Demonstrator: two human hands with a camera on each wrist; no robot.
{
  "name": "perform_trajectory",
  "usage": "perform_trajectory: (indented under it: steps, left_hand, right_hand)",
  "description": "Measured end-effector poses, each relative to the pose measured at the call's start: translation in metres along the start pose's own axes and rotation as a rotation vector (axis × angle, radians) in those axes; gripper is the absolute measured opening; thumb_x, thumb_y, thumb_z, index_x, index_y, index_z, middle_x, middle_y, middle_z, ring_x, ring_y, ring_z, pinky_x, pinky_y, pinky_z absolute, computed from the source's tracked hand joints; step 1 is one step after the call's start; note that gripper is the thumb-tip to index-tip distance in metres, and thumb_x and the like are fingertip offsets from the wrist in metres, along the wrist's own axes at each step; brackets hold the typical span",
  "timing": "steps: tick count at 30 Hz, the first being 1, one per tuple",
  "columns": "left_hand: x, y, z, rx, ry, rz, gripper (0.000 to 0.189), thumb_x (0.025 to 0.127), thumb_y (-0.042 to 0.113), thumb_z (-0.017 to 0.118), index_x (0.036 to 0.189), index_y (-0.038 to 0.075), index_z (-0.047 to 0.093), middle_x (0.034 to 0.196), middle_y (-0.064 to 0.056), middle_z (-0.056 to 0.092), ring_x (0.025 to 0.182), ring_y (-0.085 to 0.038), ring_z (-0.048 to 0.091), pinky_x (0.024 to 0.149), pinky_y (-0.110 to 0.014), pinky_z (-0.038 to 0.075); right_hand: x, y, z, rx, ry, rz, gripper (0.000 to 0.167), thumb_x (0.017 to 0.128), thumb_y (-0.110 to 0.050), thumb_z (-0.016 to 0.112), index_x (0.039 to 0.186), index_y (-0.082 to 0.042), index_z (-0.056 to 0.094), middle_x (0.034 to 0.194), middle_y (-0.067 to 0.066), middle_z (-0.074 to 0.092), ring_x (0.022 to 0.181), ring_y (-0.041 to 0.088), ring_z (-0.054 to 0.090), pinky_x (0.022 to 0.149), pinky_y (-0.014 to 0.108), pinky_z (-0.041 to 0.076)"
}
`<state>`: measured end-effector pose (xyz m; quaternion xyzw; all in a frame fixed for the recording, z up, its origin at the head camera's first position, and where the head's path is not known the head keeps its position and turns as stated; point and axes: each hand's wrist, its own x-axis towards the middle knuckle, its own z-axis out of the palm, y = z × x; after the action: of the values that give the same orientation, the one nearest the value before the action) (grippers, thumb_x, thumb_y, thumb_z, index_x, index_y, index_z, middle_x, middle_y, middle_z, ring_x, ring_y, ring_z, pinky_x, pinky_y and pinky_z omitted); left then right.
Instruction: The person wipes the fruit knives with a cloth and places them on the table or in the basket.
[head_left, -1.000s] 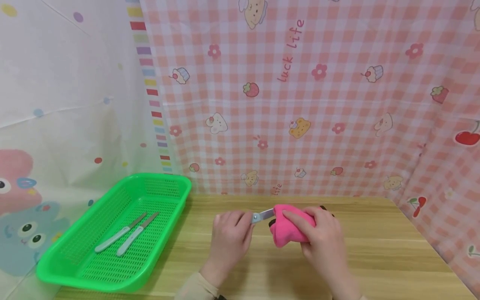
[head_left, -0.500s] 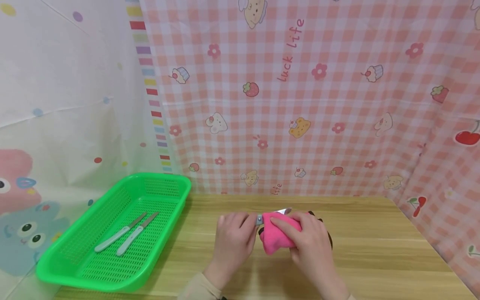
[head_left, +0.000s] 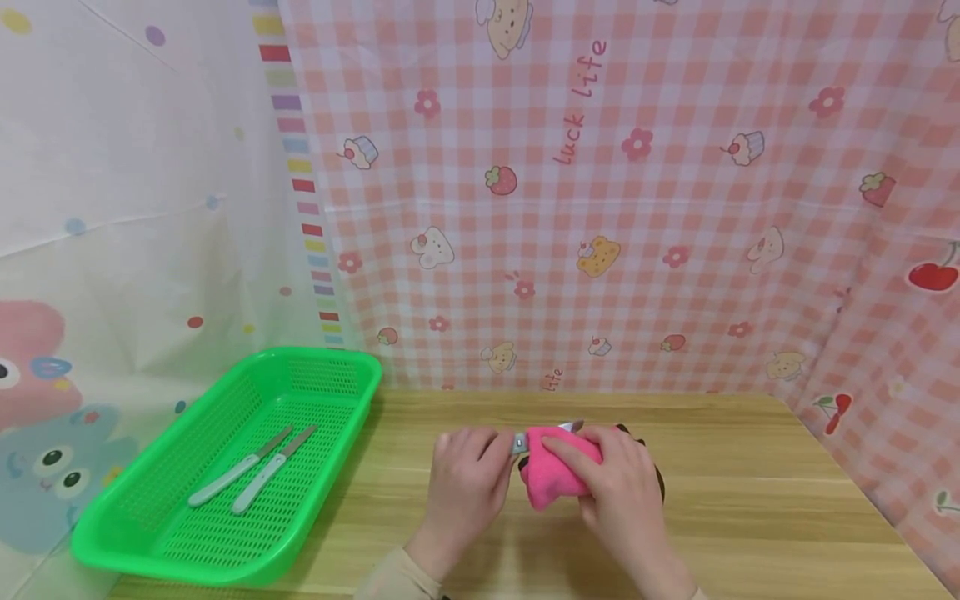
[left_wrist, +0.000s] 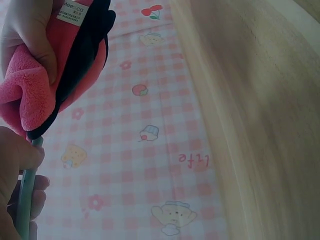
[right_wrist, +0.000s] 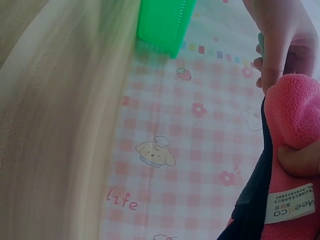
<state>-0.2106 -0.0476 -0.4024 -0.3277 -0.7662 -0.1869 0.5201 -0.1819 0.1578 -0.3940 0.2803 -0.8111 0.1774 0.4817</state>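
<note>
My left hand (head_left: 467, 475) grips a knife (head_left: 519, 443) by its pale handle; in the left wrist view the handle (left_wrist: 26, 200) runs up between thumb and fingers. A bright pink fleece cloth (head_left: 553, 482) with black edging is folded over the blade close to the handle. It is held by my right hand (head_left: 626, 496), whose thumb presses on the pink side. Only a bit of blade near the tip shows beyond the cloth's far edge; the cloth covers the rest. A white printed label (right_wrist: 290, 204) is on the cloth in the right wrist view.
To the left stands a green perforated plastic basket (head_left: 360, 417), with two knives (head_left: 258, 483) with pale handles lying side by side in it. Beneath the hands is a wood-grain table (head_left: 750, 500). A pink checked curtain (head_left: 675, 208) hangs behind the table.
The right hand and cloth have moved left along the blade to near the handle, and the blade's tip end now shows behind the cloth. Over the last half second almost nothing moved.
</note>
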Motion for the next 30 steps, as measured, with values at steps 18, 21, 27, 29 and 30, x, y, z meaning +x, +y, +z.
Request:
perform_trajectory:
  steps: [18,21,27,29,30]
  left_hand:
    - [-0.002,-0.004,-0.004,0.007,-0.024,-0.028,0.014,0.085,0.015,0.074,0.098,0.011,0.071,0.084,0.0,0.064,0.071,-0.017,0.059,0.062,-0.03,0.036]
    - [-0.002,-0.005,-0.003,0.008,-0.003,-0.024,0.013,0.085,0.015,0.073,0.097,0.01,0.071,0.083,-0.001,0.064,0.07,-0.018,0.059,0.062,-0.03,0.036]
    - [-0.003,-0.007,-0.004,-0.009,0.016,-0.029,0.013,0.084,0.014,0.072,0.096,0.01,0.07,0.084,-0.002,0.064,0.071,-0.018,0.06,0.062,-0.031,0.037]
    - [-0.003,-0.009,-0.004,-0.018,0.023,-0.033,0.012,0.084,0.014,0.072,0.095,0.01,0.07,0.084,-0.002,0.064,0.072,-0.019,0.06,0.063,-0.032,0.038]
    - [-0.003,-0.01,-0.004,-0.019,0.027,-0.034,0.013,0.083,0.014,0.072,0.096,0.01,0.07,0.084,-0.002,0.064,0.072,-0.019,0.061,0.063,-0.032,0.038]
  right_hand:
    - [-0.003,0.017,-0.009,-0.058,-0.023,0.121,0.074,0.051,0.016,0.078,0.113,-0.024,0.074,0.096,0.016,0.061,0.08,0.036,0.058,0.064,0.048,0.044]
    - [-0.003,0.02,-0.011,-0.067,-0.027,0.139,0.072,0.053,0.016,0.076,0.112,-0.023,0.075,0.096,0.016,0.062,0.08,0.036,0.058,0.064,0.048,0.044]
    - [-0.003,0.027,-0.018,-0.093,-0.032,0.173,0.071,0.053,0.016,0.078,0.113,-0.022,0.074,0.098,0.018,0.062,0.085,0.039,0.058,0.066,0.051,0.044]
    - [-0.002,0.03,-0.02,-0.102,-0.031,0.181,0.071,0.053,0.016,0.079,0.113,-0.022,0.074,0.099,0.019,0.062,0.086,0.04,0.058,0.068,0.053,0.045]
    - [-0.002,0.031,-0.021,-0.103,-0.029,0.185,0.071,0.053,0.016,0.079,0.113,-0.021,0.074,0.099,0.019,0.062,0.086,0.041,0.058,0.069,0.054,0.045]
